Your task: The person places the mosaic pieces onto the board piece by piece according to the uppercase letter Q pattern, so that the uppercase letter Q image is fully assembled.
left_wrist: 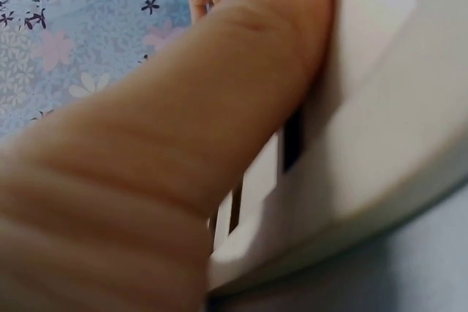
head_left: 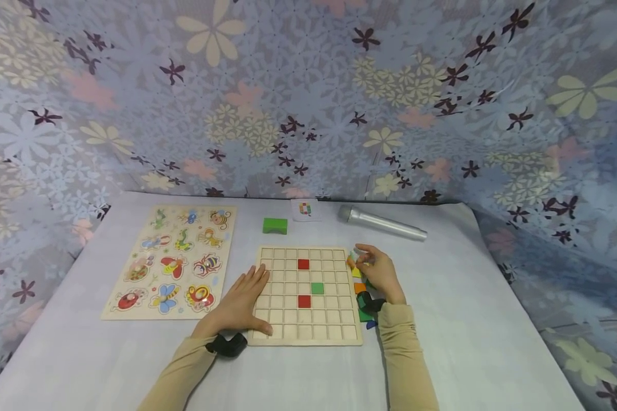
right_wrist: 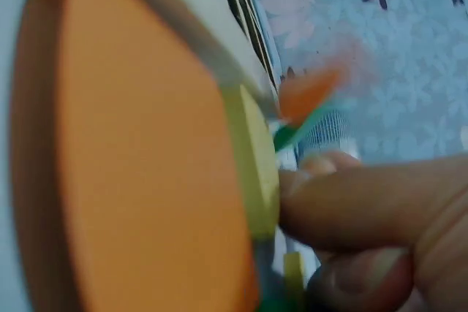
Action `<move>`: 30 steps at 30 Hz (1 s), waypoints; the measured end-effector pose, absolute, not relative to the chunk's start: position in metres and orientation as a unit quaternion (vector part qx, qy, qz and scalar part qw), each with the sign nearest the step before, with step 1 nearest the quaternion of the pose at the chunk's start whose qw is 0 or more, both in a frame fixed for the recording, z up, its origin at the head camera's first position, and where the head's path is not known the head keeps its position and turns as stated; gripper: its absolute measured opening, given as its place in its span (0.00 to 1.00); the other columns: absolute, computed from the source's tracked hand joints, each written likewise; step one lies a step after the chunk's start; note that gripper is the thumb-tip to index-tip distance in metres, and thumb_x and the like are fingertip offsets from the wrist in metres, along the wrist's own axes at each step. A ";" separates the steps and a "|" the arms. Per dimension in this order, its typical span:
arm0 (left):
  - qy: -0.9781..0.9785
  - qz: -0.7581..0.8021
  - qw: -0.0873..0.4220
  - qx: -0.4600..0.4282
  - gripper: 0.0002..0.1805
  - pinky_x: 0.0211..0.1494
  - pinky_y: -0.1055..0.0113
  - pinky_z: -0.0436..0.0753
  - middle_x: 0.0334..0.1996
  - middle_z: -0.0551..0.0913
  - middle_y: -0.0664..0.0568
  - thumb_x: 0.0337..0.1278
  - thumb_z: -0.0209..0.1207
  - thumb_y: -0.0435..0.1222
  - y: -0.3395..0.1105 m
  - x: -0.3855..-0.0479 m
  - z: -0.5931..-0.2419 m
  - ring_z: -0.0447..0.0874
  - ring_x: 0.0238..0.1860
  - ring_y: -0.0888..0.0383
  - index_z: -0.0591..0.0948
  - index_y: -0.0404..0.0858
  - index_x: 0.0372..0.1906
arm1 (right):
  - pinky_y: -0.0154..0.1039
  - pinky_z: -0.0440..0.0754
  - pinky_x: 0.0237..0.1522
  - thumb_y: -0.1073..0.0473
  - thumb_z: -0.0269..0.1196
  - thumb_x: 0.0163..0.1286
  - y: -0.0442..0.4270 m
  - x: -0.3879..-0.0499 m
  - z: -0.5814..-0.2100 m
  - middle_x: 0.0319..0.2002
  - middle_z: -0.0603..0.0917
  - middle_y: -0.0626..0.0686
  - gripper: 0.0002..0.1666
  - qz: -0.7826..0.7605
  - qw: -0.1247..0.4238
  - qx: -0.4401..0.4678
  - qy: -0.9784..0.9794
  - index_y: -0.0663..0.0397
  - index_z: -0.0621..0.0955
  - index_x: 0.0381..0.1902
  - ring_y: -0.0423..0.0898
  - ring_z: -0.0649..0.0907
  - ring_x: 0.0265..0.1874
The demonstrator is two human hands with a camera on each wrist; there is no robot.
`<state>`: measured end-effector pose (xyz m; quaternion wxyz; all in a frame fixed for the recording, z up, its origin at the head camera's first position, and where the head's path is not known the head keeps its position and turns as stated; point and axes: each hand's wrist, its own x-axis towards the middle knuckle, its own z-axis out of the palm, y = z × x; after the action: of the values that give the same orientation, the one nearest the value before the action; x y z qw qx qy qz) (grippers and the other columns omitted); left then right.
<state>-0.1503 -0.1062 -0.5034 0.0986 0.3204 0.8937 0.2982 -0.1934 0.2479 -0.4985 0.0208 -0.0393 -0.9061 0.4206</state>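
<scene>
Two red tiles (head_left: 304,301) show only in head view; left grip (head_left: 240,301) spread flat; right grip (head_left: 383,275) half-curled, hold unclear.

Left forearm (head_left: 177,374) enters from near left, angled far right, tan-sleeved; left wrist (head_left: 204,327) bare; left hand (head_left: 240,299) back up, fingers (head_left: 257,278) extended toward far right, thumb (head_left: 259,326) spread to the right on the near side; right forearm (head_left: 407,359) runs near to far, leaning slightly left, also tan-sleeved; right hand (head_left: 381,275) turned left, fingers bent, tips pointing left; can't tell if they pinch; hands well apart, right one a bit farther out.
</scene>
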 end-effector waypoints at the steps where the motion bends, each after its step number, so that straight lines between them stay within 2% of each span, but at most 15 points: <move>1: 0.893 0.300 0.097 0.321 0.72 0.78 0.41 0.41 0.76 0.44 0.31 0.31 0.68 0.68 -0.106 -0.150 -0.503 0.36 0.77 0.34 0.49 0.26 0.74 | 0.31 0.68 0.24 0.69 0.59 0.64 0.247 -0.194 -0.498 0.42 0.83 0.60 0.22 0.417 0.016 -0.034 -0.908 0.57 0.79 0.57 0.43 0.72 0.23; 5: 0.901 0.285 0.109 0.309 0.72 0.78 0.41 0.43 0.76 0.44 0.33 0.29 0.72 0.62 -0.106 -0.151 -0.503 0.37 0.77 0.35 0.50 0.26 0.74 | 0.33 0.71 0.29 0.64 0.61 0.67 0.242 -0.195 -0.497 0.41 0.84 0.57 0.15 0.394 0.003 -0.024 -0.919 0.56 0.83 0.51 0.43 0.78 0.27; 7: 0.906 0.271 0.116 0.305 0.71 0.78 0.40 0.44 0.77 0.44 0.33 0.30 0.74 0.60 -0.106 -0.152 -0.502 0.37 0.77 0.35 0.49 0.26 0.74 | 0.33 0.72 0.32 0.60 0.62 0.67 0.240 -0.195 -0.497 0.41 0.84 0.56 0.17 0.391 0.001 -0.027 -0.920 0.56 0.82 0.53 0.45 0.80 0.32; 12: 0.913 0.250 0.121 0.299 0.71 0.78 0.41 0.45 0.77 0.43 0.34 0.30 0.74 0.58 -0.107 -0.152 -0.502 0.37 0.77 0.35 0.48 0.26 0.74 | 0.36 0.74 0.33 0.51 0.62 0.68 0.237 -0.196 -0.496 0.42 0.83 0.56 0.23 0.389 -0.006 -0.029 -0.921 0.55 0.79 0.57 0.48 0.80 0.35; 16: 0.913 0.251 0.119 0.300 0.71 0.78 0.41 0.45 0.77 0.43 0.34 0.30 0.74 0.58 -0.108 -0.152 -0.501 0.37 0.77 0.35 0.48 0.26 0.75 | 0.45 0.79 0.43 0.50 0.62 0.69 0.236 -0.197 -0.495 0.45 0.83 0.60 0.19 0.379 -0.003 -0.030 -0.925 0.56 0.82 0.51 0.53 0.81 0.41; 19: 0.912 0.250 0.117 0.303 0.71 0.78 0.41 0.45 0.77 0.43 0.34 0.30 0.74 0.59 -0.108 -0.152 -0.501 0.37 0.77 0.35 0.48 0.26 0.75 | 0.53 0.77 0.51 0.51 0.63 0.68 0.236 -0.197 -0.493 0.50 0.81 0.63 0.18 0.378 -0.005 -0.038 -0.925 0.58 0.83 0.47 0.59 0.80 0.48; 21: 0.912 0.249 0.116 0.305 0.71 0.78 0.41 0.46 0.77 0.43 0.34 0.30 0.74 0.59 -0.108 -0.153 -0.502 0.37 0.77 0.35 0.48 0.26 0.75 | 0.55 0.77 0.53 0.52 0.64 0.67 0.236 -0.196 -0.492 0.51 0.80 0.65 0.18 0.373 -0.012 -0.040 -0.927 0.60 0.83 0.47 0.60 0.79 0.50; 24: 0.911 0.250 0.118 0.306 0.71 0.78 0.41 0.45 0.77 0.43 0.34 0.30 0.74 0.58 -0.107 -0.153 -0.503 0.37 0.77 0.35 0.48 0.26 0.75 | 0.52 0.79 0.50 0.51 0.65 0.66 0.237 -0.194 -0.491 0.47 0.82 0.64 0.19 0.362 -0.018 -0.038 -0.931 0.62 0.83 0.44 0.58 0.81 0.45; 27: 0.910 0.252 0.120 0.306 0.72 0.78 0.41 0.45 0.77 0.43 0.34 0.29 0.74 0.58 -0.106 -0.153 -0.503 0.37 0.77 0.35 0.48 0.26 0.75 | 0.43 0.80 0.39 0.52 0.66 0.65 0.237 -0.193 -0.489 0.37 0.84 0.60 0.16 0.369 -0.021 -0.035 -0.928 0.62 0.82 0.40 0.51 0.81 0.34; 30: 0.909 0.252 0.124 0.307 0.71 0.78 0.41 0.44 0.77 0.42 0.34 0.30 0.74 0.59 -0.104 -0.152 -0.502 0.36 0.77 0.35 0.48 0.26 0.75 | 0.35 0.77 0.29 0.55 0.65 0.65 0.235 -0.191 -0.482 0.31 0.83 0.57 0.13 0.400 -0.021 -0.037 -0.915 0.61 0.81 0.38 0.45 0.79 0.26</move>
<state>-0.1524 -0.1045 -0.5018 0.1237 0.3073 0.9092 0.2524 -0.1913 0.2348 -0.4825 -0.0214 -0.0373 -0.9155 0.4001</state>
